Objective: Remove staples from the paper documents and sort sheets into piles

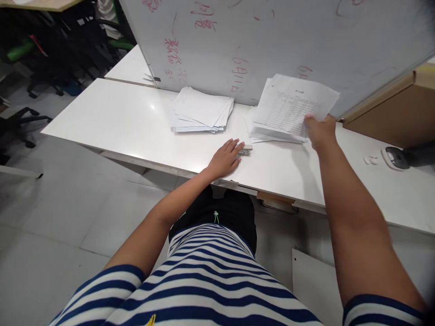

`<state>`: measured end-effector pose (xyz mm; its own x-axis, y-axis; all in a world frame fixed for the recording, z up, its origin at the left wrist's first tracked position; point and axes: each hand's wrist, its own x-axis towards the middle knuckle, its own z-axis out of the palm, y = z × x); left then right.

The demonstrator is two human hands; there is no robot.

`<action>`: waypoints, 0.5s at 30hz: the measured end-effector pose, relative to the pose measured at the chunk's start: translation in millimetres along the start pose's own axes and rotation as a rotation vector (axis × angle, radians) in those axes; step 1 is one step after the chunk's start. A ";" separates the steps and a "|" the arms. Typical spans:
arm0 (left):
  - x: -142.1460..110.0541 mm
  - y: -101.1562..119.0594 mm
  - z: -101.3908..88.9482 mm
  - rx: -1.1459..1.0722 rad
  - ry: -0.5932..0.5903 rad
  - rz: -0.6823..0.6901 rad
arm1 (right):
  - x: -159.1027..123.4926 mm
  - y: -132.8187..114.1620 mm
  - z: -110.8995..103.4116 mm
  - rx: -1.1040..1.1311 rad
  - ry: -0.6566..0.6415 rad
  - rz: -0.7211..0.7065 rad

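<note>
My right hand (322, 129) grips the right edge of a printed paper sheet (288, 106), thumb on top. The sheet bears a table of rows and is lifted at a tilt above a loose stack of papers (272, 136); whether more than one sheet is in the grip I cannot tell. My left hand (226, 158) lies palm down on the white desk near its front edge, fingers spread. Its fingertips reach a small pale stapler (247, 149), which they partly cover. Further back and left, another pile of white papers (202, 108) has its sheets slightly fanned.
A whiteboard (272, 45) with red writing stands along the back of the white desk (112, 113). At the right are a cardboard box (384, 104), a dark cylindrical object (396, 157) and small white pieces (370, 160). Office chairs (30, 120) stand at the left.
</note>
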<state>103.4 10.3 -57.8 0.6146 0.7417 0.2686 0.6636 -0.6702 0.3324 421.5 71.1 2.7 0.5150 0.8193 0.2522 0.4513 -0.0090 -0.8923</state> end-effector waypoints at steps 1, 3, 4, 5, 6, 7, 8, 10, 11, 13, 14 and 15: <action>0.0 0.2 0.1 0.000 0.002 0.002 | 13.1 4.1 6.6 -0.061 -0.040 0.038; -0.2 0.2 0.3 0.002 0.003 0.008 | 30.8 12.5 17.5 -0.226 -0.121 0.113; -0.4 -0.1 0.5 0.001 0.003 0.010 | 36.1 16.5 21.7 -0.318 -0.161 0.138; -0.6 -0.5 0.6 0.000 0.000 0.013 | 39.2 20.2 25.1 -0.412 -0.200 0.150; -0.9 -0.9 0.6 -0.003 -0.007 0.016 | 40.6 23.2 27.9 -0.496 -0.235 0.152; -1.2 -1.4 0.6 -0.007 -0.016 0.020 | 40.4 25.4 30.2 -0.565 -0.257 0.148; -1.5 -1.8 0.4 -0.010 -0.026 0.024 | 38.9 26.7 32.3 -0.619 -0.270 0.141; -2.0 -2.4 0.1 -0.013 -0.043 0.032 | 33.4 26.4 36.2 -0.699 -0.265 0.119; -2.1 -2.6 0.0 -0.014 -0.046 0.033 | 30.3 25.2 38.2 -0.733 -0.249 0.108; -1.9 -2.7 0.0 -0.011 -0.045 0.034 | 25.2 21.3 42.6 -0.790 -0.193 0.111; -1.6 -2.7 0.1 -0.009 -0.044 0.034 | 23.2 19.2 44.7 -0.809 -0.155 0.133; -1.4 -2.5 0.2 -0.009 -0.044 0.032 | 21.4 17.3 46.4 -0.818 -0.114 0.166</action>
<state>100.9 11.0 -59.1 0.6536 0.7180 0.2391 0.6399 -0.6930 0.3320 406.5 115.0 -24.7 0.5644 0.8231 0.0635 0.7848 -0.5111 -0.3506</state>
